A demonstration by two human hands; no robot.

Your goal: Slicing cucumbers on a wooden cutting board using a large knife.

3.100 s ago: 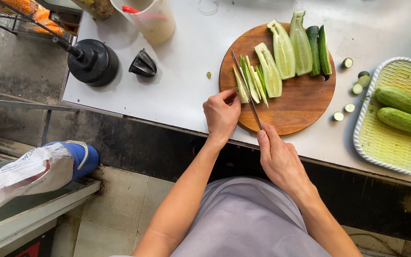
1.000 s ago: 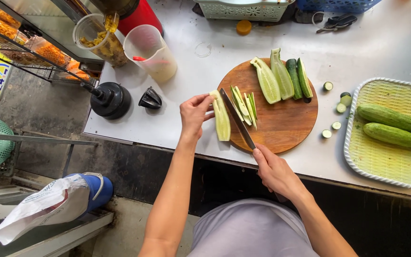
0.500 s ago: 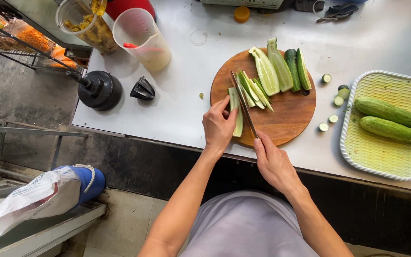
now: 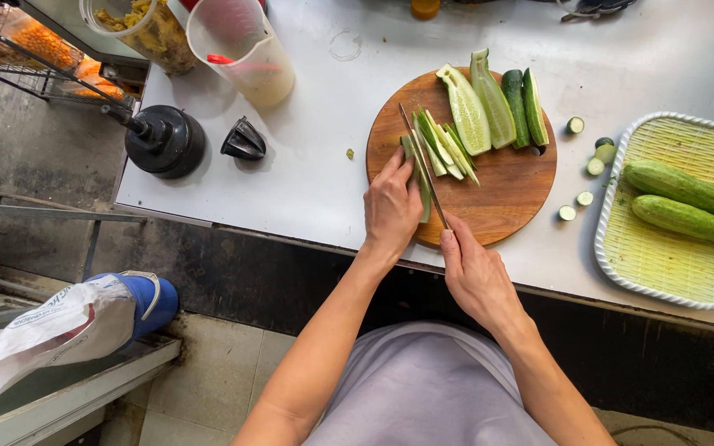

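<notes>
Left hand [image 4: 392,206]: pressing a cucumber strip [image 4: 420,177] flat on the round cutting board [image 4: 506,194].
Right hand [image 4: 474,277]: gripping the knife [image 4: 423,169], blade lying along the strip.
Risk: blade is running beside the left fingertips [image 4: 396,162]; a rolling strip could be nicking them.

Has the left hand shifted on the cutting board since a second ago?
Yes. The left hand has come back toward the board's near edge, now pressing a cucumber strip beside the knife; earlier it held a piece out at the board's left rim.
</notes>
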